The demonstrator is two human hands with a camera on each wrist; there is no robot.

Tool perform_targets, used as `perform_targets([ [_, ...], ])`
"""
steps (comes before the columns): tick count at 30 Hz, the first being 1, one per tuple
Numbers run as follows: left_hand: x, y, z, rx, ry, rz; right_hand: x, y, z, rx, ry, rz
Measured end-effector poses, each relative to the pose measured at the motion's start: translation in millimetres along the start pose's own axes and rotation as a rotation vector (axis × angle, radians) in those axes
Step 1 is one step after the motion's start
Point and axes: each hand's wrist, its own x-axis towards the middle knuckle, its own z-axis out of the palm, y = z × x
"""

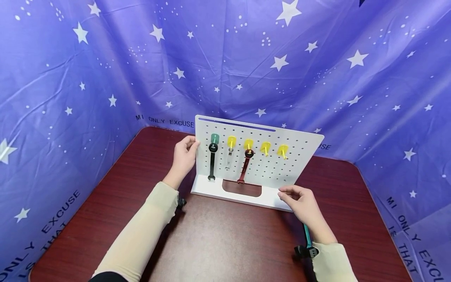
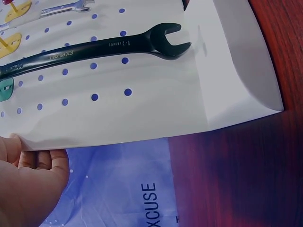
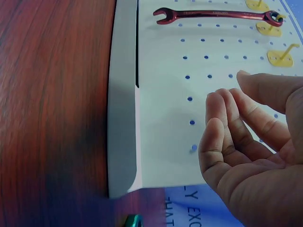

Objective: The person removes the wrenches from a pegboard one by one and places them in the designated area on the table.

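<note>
The curtain (image 1: pixel 225 58) reads "MI ONLY EXCUSE" beyond the left hand (image 1: pixel 184 154); lettering on the black wrench (image 2: pixel 94 52) beside it is blurred.

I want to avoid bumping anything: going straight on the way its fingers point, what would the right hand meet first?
Probably the white pegboard, low on its right side; the right hand overlaps it in the head view, though depth between them is unclear.

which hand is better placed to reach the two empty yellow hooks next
Probably the right: the right hand is nearer those hooks and appears to hold nothing, while the left hand grips the pegboard by its left edge.
</note>
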Motion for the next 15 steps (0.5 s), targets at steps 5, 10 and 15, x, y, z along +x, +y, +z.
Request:
perform_targets([
  [5,0.1,-1.2,-0.5,0.003,0.004,0.000,5.4,-4,8,-0.001,-0.012,-0.014],
  [10,-0.4,-0.5,-1.0,0.010,0.001,0.005,10.9,-7,14,0.000,-0.006,-0.017],
  [15,-0.2,0.0,-1.3,0.003,-0.005,0.008,16.1,-11,20,0.019,0.004,-0.030],
])
